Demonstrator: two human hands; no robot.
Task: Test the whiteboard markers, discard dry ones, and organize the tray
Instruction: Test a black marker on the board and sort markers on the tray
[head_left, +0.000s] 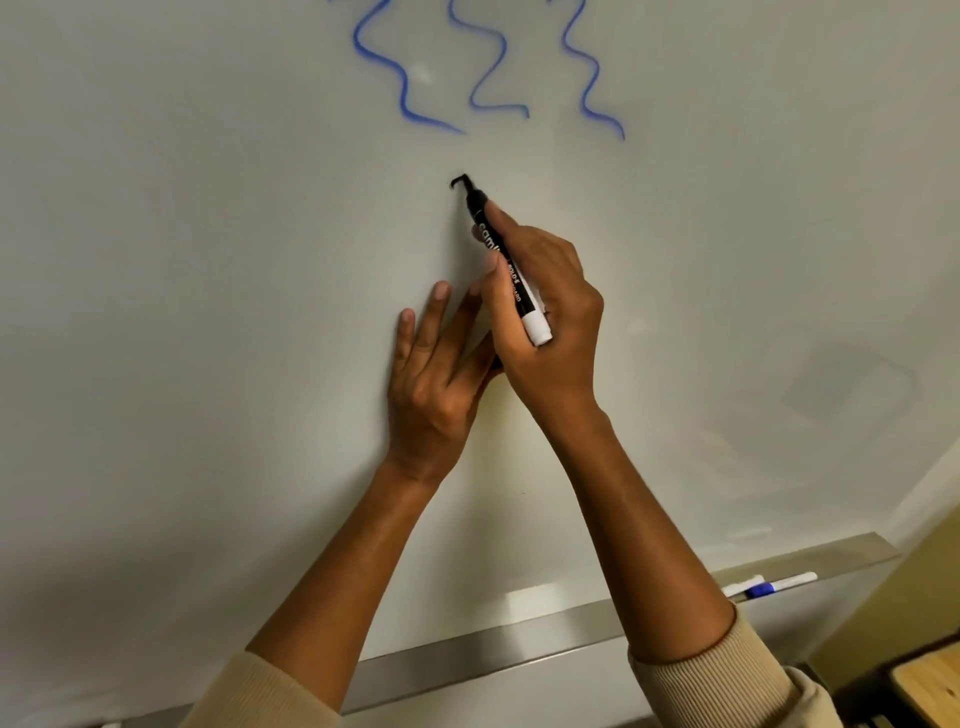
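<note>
Cream ribbed sleeves at the bottom edge, pushed back off both wrists.

Long brushed-metal marker tray runs under the board. On its right end: a white marker with a blue cap, with what looks like a second white barrel just beside it. Can't tell how many more are in there; my arms cover the middle. Those sit there waiting, or already passed — can't say which from here.

Wooden desk corner at far right, below the tray.

My left hand is flat on the glossy white whiteboard, fingers straight and spread, nothing in it that I can see. Its thumb side is behind my right hand, and a dark bit shows there; may be the cap, can't confirm. Left hand is there to brace me.

My right hand grips the black-and-white whiteboard marker in a writing pinch, tip up, white tail end angled back toward me. Tip is on the board at a short black hooked stroke. Line is dark and solid so far; judging this one's a keeper, but the stroke is too short to be sure.

Above it: three blue wavy test lines side by side, strong colour.
</note>
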